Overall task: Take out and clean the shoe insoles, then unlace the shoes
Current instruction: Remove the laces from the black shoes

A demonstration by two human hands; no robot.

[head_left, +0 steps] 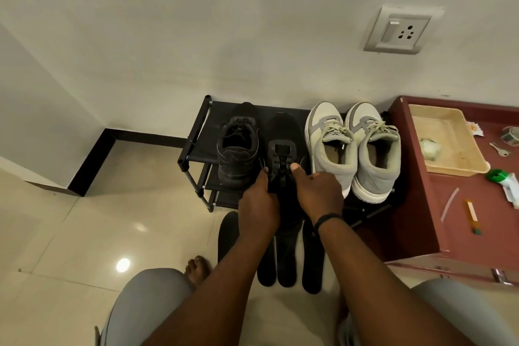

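Black shoe (282,146) heel hidden by both hands; insoles (286,258) partly covered by forearms; cabinet (415,205) cut off right.

Cream wall (196,22) with socket plate (398,31); glossy beige tile floor (70,233); maroon cabinet (415,205) at right

Floor tiles (84,233) were glossy, reflecting a lamp. Rack (196,149): matt black tubes, cloth-like shelves. Black shoe (280,132) was matt; grey sneakers (354,149) suede-like, matt. Insoles (286,258) were matt black. Cabinet top (463,213) was smooth maroon.
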